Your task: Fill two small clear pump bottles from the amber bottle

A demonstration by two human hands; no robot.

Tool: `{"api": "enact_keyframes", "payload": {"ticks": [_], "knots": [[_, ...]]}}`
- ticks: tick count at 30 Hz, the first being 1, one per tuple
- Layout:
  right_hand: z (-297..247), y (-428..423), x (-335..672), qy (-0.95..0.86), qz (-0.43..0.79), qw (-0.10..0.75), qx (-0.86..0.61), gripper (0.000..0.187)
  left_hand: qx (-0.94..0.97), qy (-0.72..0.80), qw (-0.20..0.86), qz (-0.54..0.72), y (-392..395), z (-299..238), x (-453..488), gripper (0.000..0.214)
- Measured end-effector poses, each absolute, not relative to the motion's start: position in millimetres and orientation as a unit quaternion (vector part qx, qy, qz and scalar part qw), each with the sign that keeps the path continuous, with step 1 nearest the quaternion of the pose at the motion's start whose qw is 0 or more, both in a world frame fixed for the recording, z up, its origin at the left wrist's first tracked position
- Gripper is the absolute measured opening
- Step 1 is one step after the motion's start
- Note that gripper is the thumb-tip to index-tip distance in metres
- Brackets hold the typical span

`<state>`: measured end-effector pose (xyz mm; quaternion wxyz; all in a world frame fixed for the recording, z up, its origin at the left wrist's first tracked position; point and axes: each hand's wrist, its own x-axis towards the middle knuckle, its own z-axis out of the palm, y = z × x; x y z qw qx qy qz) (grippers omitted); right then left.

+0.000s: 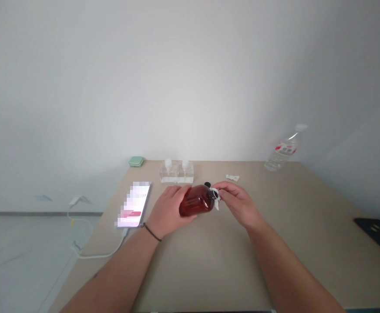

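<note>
My left hand [168,211] is wrapped round a brown-red bottle [196,202], tilted with its black-rimmed neck to the right. At the neck, my right hand [237,202] pinches a crumpled white tissue [216,202] against the opening. A small black cap [207,184] shows just behind the bottle's shoulder. Behind my left hand stand two clear square bottles [176,173] with white tops. Another scrap of crumpled white tissue [232,178] lies beyond my right hand.
A lit phone [134,204] lies on the left of the table [203,269], with a white cable [101,255] running from it. A green case [136,161] sits at the back left. At the back right is a clear water bottle [283,150]. A black object [377,232] lies by the right edge.
</note>
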<state>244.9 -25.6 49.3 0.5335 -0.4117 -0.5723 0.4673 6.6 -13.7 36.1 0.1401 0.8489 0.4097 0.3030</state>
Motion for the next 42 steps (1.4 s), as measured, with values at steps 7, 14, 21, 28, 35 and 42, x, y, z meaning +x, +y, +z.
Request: {"api": "enact_keyframes", "payload": {"ticks": [7,14,21,28,35,42], "knots": [[61,-30,242,-0.627,0.352,0.507,-0.474,0.036,0.866,0.418,0.084,0.262,-16,41,9,0.071],[59,-32,241,-0.675,0.289,0.517,-0.441,0.022,0.867,0.411,0.082,0.268,-16,43,8,0.073],[52,-29,238,-0.594,0.356,0.550,-0.466,0.022,0.824,0.404,0.110,0.381,-16,35,1,0.089],[41,-20,237,-0.463,0.480,0.594,-0.449,0.032,0.761,0.334,0.236,0.503,-12,26,-3,0.069],[37,-22,240,-0.499,0.418,0.599,-0.466,0.043,0.703,0.386,0.388,0.455,-13,29,-3,0.059],[53,-34,242,-0.621,0.303,0.569,-0.446,0.031,0.645,0.392,0.504,0.421,-12,37,-1,0.043]]}}
